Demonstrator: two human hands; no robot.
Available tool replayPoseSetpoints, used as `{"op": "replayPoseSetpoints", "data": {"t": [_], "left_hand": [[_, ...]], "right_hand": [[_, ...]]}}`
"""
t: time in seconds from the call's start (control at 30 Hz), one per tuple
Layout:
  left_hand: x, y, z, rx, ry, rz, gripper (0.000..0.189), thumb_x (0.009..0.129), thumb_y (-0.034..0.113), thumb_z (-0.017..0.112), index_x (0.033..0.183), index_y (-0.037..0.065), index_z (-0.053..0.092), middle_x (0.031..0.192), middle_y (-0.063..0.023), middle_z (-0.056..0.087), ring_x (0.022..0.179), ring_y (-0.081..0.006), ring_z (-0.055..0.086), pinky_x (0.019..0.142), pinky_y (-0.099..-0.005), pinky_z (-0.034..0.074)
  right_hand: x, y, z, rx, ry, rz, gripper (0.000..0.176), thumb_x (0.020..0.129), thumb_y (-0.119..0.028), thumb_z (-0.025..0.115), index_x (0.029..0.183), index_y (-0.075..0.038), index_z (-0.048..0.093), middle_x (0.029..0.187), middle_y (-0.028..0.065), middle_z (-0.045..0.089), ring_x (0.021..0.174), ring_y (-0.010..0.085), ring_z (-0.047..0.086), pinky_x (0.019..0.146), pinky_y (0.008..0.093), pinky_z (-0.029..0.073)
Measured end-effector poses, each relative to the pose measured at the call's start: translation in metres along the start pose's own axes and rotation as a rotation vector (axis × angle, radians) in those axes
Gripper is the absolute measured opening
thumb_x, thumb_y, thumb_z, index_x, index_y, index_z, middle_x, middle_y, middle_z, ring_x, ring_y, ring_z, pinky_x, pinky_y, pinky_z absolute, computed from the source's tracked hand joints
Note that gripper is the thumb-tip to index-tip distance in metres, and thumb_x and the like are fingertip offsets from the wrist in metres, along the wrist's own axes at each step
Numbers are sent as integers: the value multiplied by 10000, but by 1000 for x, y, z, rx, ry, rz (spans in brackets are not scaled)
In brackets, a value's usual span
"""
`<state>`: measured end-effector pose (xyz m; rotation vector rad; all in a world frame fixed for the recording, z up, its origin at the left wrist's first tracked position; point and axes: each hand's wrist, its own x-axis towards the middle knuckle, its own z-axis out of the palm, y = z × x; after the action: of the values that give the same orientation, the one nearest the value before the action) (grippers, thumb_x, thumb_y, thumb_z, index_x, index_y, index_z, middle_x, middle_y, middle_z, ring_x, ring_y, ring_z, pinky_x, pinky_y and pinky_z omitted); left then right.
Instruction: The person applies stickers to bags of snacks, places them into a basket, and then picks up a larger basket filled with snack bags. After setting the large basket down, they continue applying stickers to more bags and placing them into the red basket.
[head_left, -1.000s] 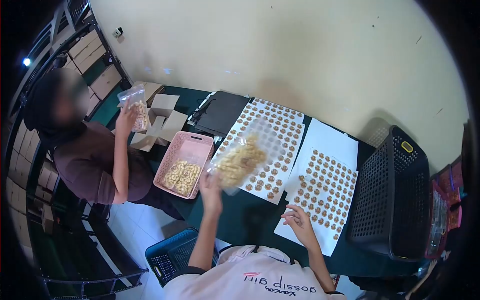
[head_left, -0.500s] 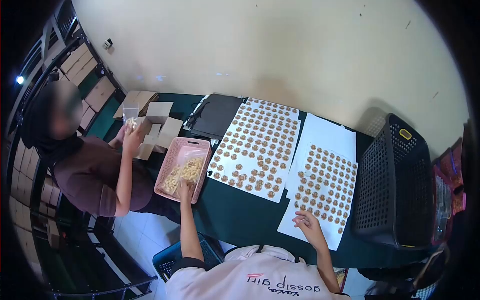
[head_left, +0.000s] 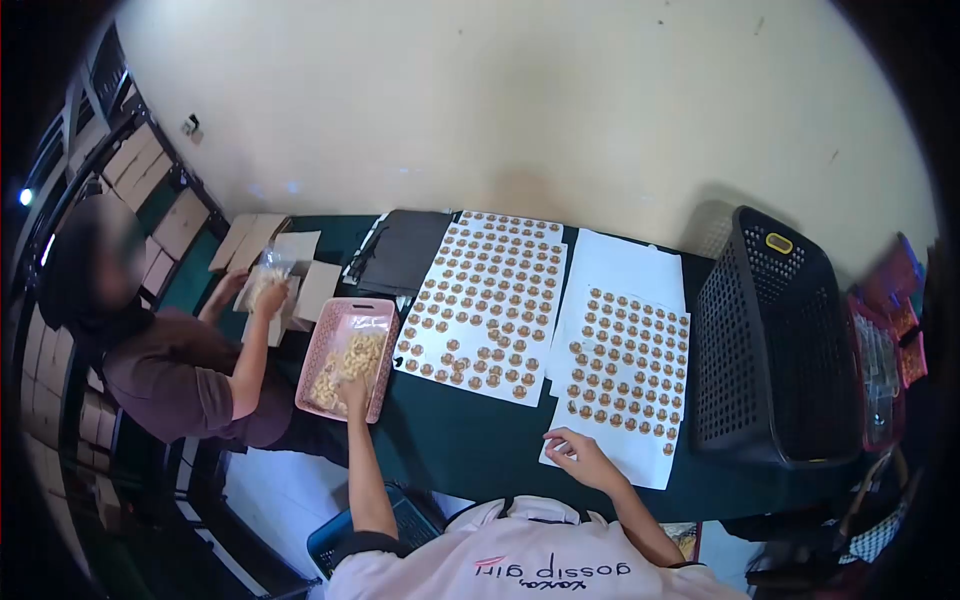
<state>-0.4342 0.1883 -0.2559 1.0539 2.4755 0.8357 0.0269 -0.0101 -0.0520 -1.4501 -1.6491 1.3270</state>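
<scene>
The left forearm (head_left: 367,475) reaches forward, its hand (head_left: 353,393) turned down with the fingers drawn in and partly hard to make out, while the right forearm (head_left: 643,522) slants inward and forward, its empty hand (head_left: 582,459) held with fingers loosely curled.

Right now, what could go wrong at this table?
The left hand is on clear plastic bags of pale snacks in the pink plastic basket; pressing hard might crush them. The right hand is at the lower edge of white paper bearing round brown stickers, so a sweep could shift it. The clear plastic bag in the co-worker's hands might slip.
</scene>
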Motion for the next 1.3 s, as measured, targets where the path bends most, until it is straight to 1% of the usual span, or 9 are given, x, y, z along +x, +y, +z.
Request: {"op": "replayPoseSetpoints", "data": {"t": [0.17, 0.3, 0.37, 0.43, 0.6, 0.73, 0.87, 1.03, 1.3], "left_hand": [[-114, 44, -10, -227, 44, 313, 605, 751, 282, 617, 1155, -111, 397, 1207, -337, 337, 1142, -441, 312, 966, -449, 269], [-195, 56, 17, -377, -156, 571, 353, 782, 110, 576, 1102, 8, 469, 1176, -146, 371, 1050, -263, 411, 872, -339, 372], [-253, 84, 19, -648, -470, 289, 317, 806, 145, 577, 1098, 57, 493, 1011, -28, 441, 728, -75, 436, 624, -207, 389], [-302, 120, 12, -597, -727, 240, 317, 810, 171, 579, 1105, 81, 504, 804, 10, 486, 644, -50, 412, 550, -197, 362], [-385, 202, 25, -571, -1020, 405, 308, 838, 147, 538, 1121, 36, 488, 959, -63, 555, 781, -94, 517, 662, -224, 413], [-444, 268, 45, -674, -1135, 628, 298, 853, 150, 523, 1120, 25, 478, 1076, -87, 537, 955, -171, 540, 786, -276, 437], [-517, 326, 42, -763, -1323, 692, 252, 875, 110, 485, 1113, 28, 471, 1104, -75, 528, 999, -153, 517, 834, -270, 413], [-580, 350, 46, -762, -1405, 703, 242, 891, 113, 457, 1110, 10, 464, 1059, -60, 535, 973, -130, 519, 824, -261, 418], [-571, 376, 78, -795, -1268, 589, 247, 902, 153, 432, 1105, 18, 471, 1013, -72, 550, 891, -130, 532, 756, -244, 414]], "right_hand": [[-4, 9, -6, 2, -18, -46, 291, 809, -170, 568, 1045, -6, 522, 863, 107, 600, 754, 196, 601, 678, 293, 474], [-17, 7, -36, 22, 37, 4, 286, 833, -183, 541, 1060, -11, 521, 874, 97, 601, 783, 160, 582, 712, 279, 466], [-24, 20, -49, 27, 162, -93, 281, 823, -180, 546, 1049, -13, 526, 864, 99, 606, 786, 184, 591, 698, 285, 461], [-35, 23, -67, 44, 263, -137, 277, 817, -170, 554, 1040, -8, 528, 864, 95, 610, 779, 187, 595, 683, 287, 452], [-106, -7, -142, 161, 515, -209, 215, 824, -71, 552, 1020, 19, 546, 900, 96, 616, 815, 131, 589, 730, 245, 457], [-190, -29, -208, 180, 989, -259, 112, 822, -54, 539, 899, 16, 581, 825, 84, 624, 779, 128, 587, 688, 255, 456], [-255, -15, -268, -597, 1432, -57, 64, 780, -58, 547, 802, -11, 585, 732, 97, 595, 745, 199, 556, 770, 329, 363], [-280, 44, -289, -800, 1279, 18, 173, 726, -78, 528, 570, -16, 489, 590, 85, 483, 662, 232, 478, 761, 365, 306], [-321, 61, -310, -721, 1310, -79, 248, 664, -34, 553, 486, -22, 381, 492, 73, 387, 534, 217, 399, 665, 332, 292]]}}
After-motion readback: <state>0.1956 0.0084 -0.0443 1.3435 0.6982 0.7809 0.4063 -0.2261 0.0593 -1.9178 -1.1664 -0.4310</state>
